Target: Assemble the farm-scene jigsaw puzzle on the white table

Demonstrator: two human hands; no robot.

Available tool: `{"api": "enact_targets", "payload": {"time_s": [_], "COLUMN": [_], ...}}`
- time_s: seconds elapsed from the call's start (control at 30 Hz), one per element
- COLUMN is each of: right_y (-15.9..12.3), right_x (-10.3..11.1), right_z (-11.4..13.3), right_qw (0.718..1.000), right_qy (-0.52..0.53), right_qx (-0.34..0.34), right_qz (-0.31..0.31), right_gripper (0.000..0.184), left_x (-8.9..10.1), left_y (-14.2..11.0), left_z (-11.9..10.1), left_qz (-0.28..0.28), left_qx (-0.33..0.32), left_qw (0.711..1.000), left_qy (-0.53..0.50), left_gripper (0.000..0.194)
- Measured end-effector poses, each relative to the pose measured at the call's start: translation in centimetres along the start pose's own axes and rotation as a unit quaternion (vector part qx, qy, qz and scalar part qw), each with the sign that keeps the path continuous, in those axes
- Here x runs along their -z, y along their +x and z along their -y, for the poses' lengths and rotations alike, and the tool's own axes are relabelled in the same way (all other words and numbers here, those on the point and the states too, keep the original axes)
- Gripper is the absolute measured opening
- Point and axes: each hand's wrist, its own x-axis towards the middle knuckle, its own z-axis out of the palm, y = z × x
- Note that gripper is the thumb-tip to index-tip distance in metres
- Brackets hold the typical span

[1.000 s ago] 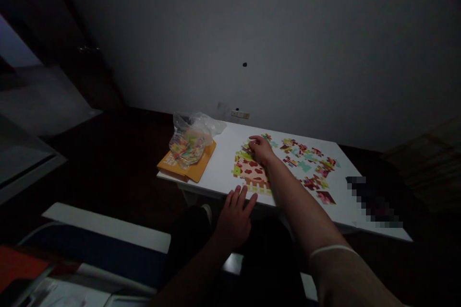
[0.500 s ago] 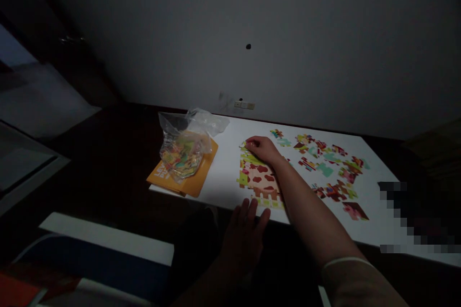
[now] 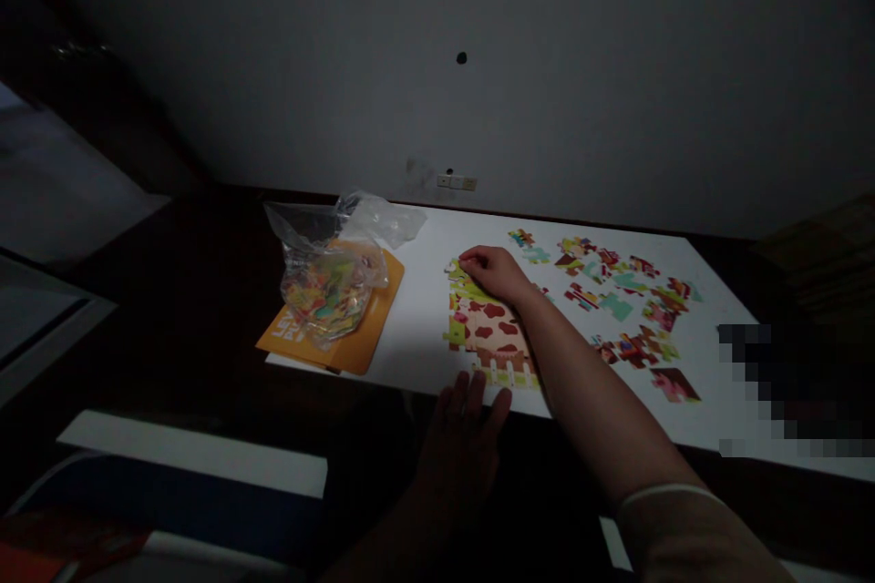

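Observation:
A partly joined jigsaw (image 3: 488, 332) showing a brown-spotted cow and a fence lies on the white table (image 3: 416, 328). My right hand (image 3: 492, 271) reaches across it and rests at its far left corner, fingers curled on a small puzzle piece (image 3: 453, 269). At the table's near edge my left hand (image 3: 468, 424) lies flat, its fingers stretched out and touching the rim just below the jigsaw. Several loose coloured pieces (image 3: 615, 296) are scattered to the right of my right arm.
A clear plastic bag (image 3: 328, 278) with more pieces sits on an orange box (image 3: 355, 337) at the table's left end. The grey wall (image 3: 478, 64) stands close behind the table. A blurred patch (image 3: 786, 383) covers the table's right end. Dark floor lies to the left.
The view has shifted a little, so the table sits lower and to the left. My right hand has slid slightly left along the jigsaw's far edge. My left hand keeps its place.

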Motion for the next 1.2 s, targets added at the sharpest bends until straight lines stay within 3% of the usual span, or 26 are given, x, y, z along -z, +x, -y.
{"api": "enact_targets", "payload": {"time_s": [0.1,0.3,0.5,0.7,1.07,1.2], "right_y": [-0.19,-0.21,-0.07,-0.04,-0.32,-0.33], "right_x": [-0.03,0.15,0.19,-0.17,-0.27,-0.3], "right_z": [0.03,-0.48,-0.47,-0.54,-0.16,0.14], "right_qw": [0.999,0.997,0.998,0.993,0.996,0.993], "right_qy": [-0.037,0.06,0.057,0.106,0.081,0.107], "right_qx": [0.029,0.032,-0.005,-0.046,-0.001,-0.028], "right_qz": [0.0,-0.026,-0.03,-0.022,-0.022,-0.048], "right_gripper": [0.031,0.055,0.039,0.049,0.041,0.036], "left_x": [0.12,-0.17,-0.03,-0.06,0.08,-0.31], "left_y": [0.06,0.07,0.22,0.27,0.38,0.19], "left_z": [-0.01,-0.02,0.06,0.11,0.24,0.26], "left_qz": [-0.001,-0.017,-0.015,-0.018,-0.026,-0.024], "left_qx": [0.002,-0.002,-0.008,-0.005,-0.008,-0.01], "left_qw": [1.0,1.0,1.0,0.999,0.999,0.999], "left_qy": [0.007,0.013,0.026,0.027,0.027,0.031], "left_gripper": [0.07,0.075,0.073,0.07,0.066,0.069]}}
